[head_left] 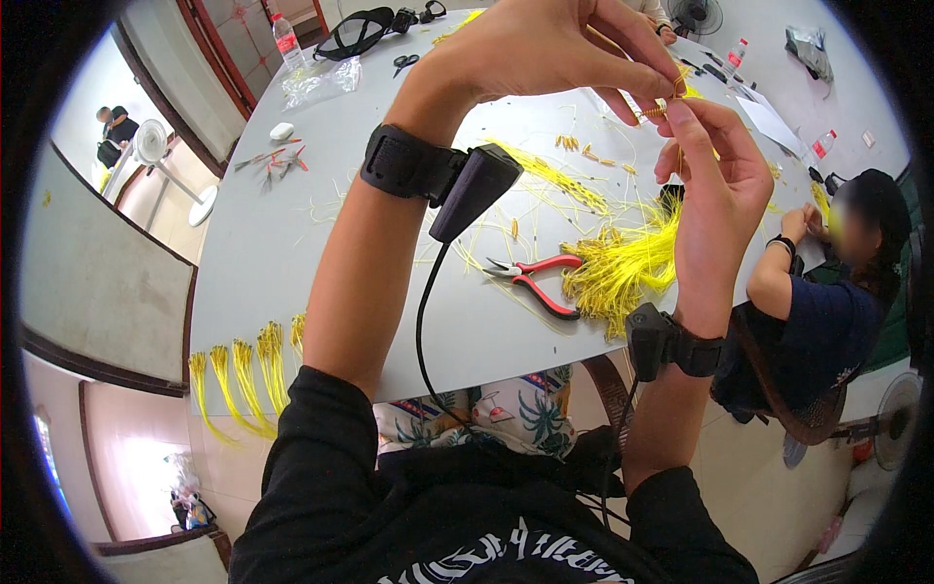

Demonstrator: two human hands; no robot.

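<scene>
Both of my hands are raised together over the far right of the table. My left hand [584, 58] pinches a small gold coil [654, 113] with thin yellow cord by it. My right hand [725, 161] closes its thumb and fingertips on the same coil from the near side. Exactly how the cord runs through the fingers is too small to tell. Below my hands lies a thick bundle of bright yellow cords [632, 263] with gold ends. Red-handled pliers [545, 264] rest beside it, jaws pointing left. Several loose gold coils [567, 143] lie farther back, near a thinner yellow bundle [555, 175].
Several tied yellow bundles [243, 375] hang over the table's near left edge. Red-tipped small tools [282, 161], a white case [281, 131], a clear plastic bag [321, 83] and a bottle [286, 41] are at the back left. A co-worker [827, 273] sits at the right.
</scene>
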